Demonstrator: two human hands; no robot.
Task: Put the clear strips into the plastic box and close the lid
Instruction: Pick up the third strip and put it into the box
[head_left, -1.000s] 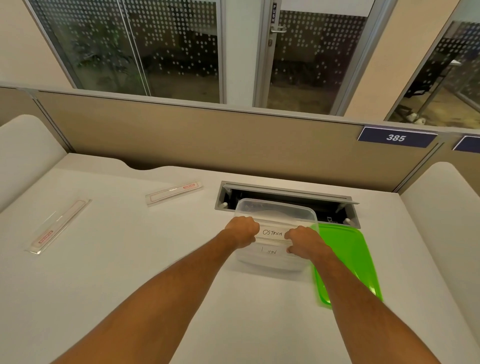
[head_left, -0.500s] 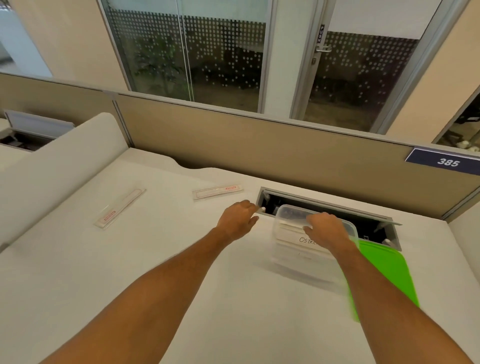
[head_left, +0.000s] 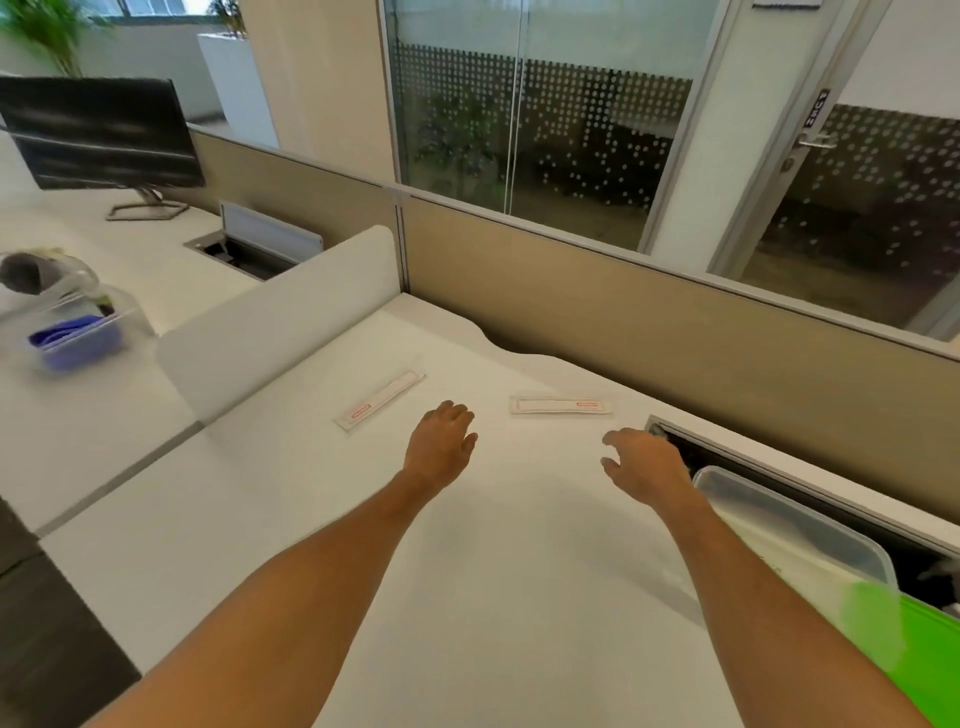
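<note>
Both hands off box | left hand fingers spread, empty

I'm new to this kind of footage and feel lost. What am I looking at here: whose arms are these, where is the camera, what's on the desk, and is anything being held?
There is no machine here. The one view comes from a camera worn on a person's head, looking down at their own bare arms. The left hand and right hand are both open and empty, hovering over a white desk. Two clear strips lie ahead: the left strip and the right strip. At the right sits an open clear plastic box, with its green lid lying beside it. Nothing is in either grip.
</note>
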